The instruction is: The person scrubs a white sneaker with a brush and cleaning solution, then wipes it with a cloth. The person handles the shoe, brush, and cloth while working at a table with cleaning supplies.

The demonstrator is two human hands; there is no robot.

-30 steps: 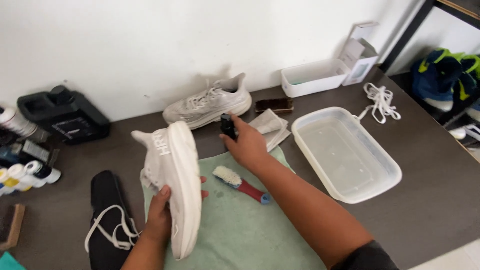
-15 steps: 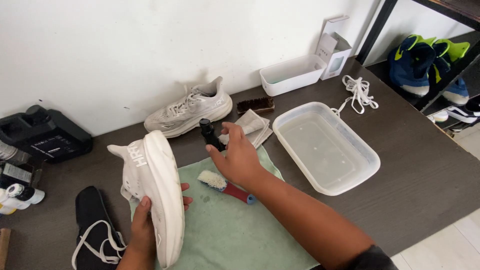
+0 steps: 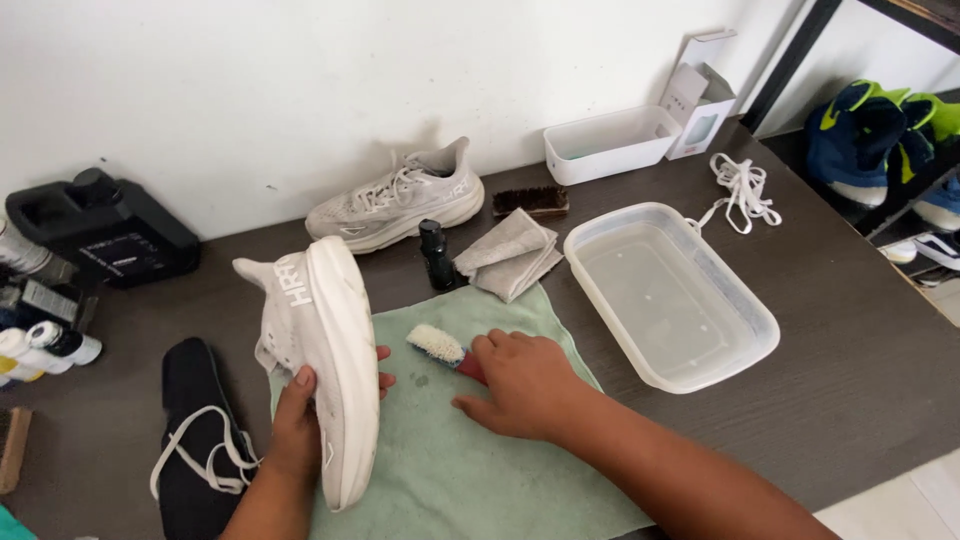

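Note:
My left hand [image 3: 295,430] holds a white running shoe [image 3: 320,350] on its side, thick sole turned to the right, above the left edge of a pale green towel [image 3: 470,480]. My right hand [image 3: 525,385] rests on the towel with its fingers closed over the red handle of a small brush [image 3: 435,343], whose white bristle head sticks out to the left. A small black bottle [image 3: 436,255] stands upright just beyond the towel, apart from both hands.
The matching shoe [image 3: 400,200] lies by the wall. A folded grey cloth [image 3: 508,255], a wooden brush [image 3: 530,202], a white tray [image 3: 610,160] and loose laces [image 3: 745,190] are behind. A clear water tub [image 3: 760,330] sits right. A black insole [image 3: 195,430] and black jug [image 3: 100,230] are left.
My right hand let go of the black bottle, which now stands alone, and came back down onto the brush handle on the towel. The shoe stays in my left hand.

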